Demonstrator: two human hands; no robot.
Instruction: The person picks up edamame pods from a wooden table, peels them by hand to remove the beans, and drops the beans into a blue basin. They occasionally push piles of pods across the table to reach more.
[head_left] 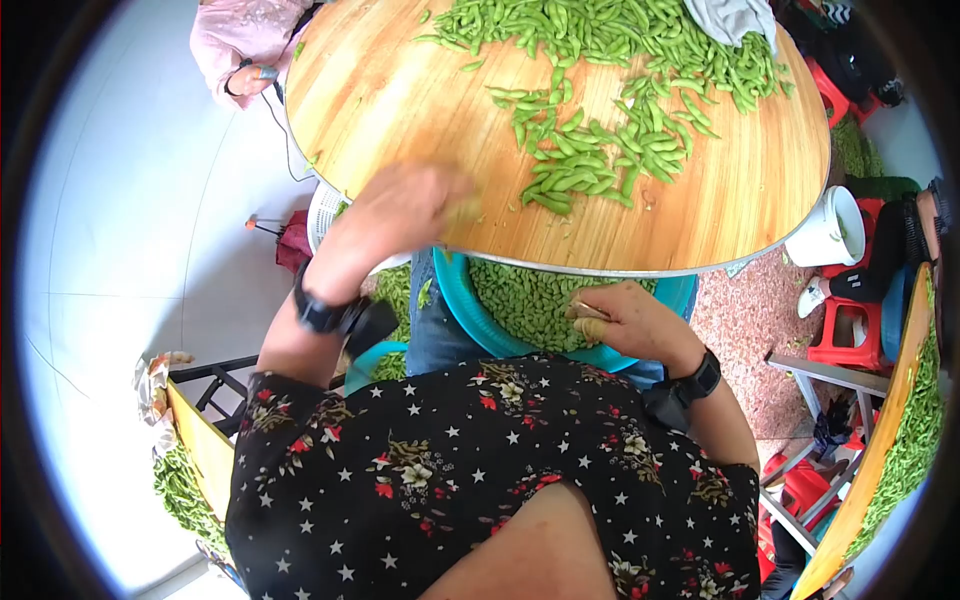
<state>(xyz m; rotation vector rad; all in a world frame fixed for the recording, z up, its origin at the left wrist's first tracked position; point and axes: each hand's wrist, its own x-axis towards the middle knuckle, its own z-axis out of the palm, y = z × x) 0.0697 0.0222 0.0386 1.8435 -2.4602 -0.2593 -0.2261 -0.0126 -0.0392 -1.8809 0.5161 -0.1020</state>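
My left hand (415,205) is over the near left edge of the round wooden table (400,110); motion smears its fingers, with something yellowish at the tips. My right hand (605,318) is closed round a small metal tool (590,311) above the teal basin (470,320). Trimmed green pods (525,300) fill that basin, which sits under the table's near edge. On the tabletop, loose green pods (580,165) spread back to a larger heap (600,30).
A co-worker's hand (250,82) rests by the table's left edge. A white bucket (835,228) and red stools (850,330) stand at the right. Below the left hand are a white basket (322,215) and more pods (393,300). A grey cloth (735,18) lies on the heap.
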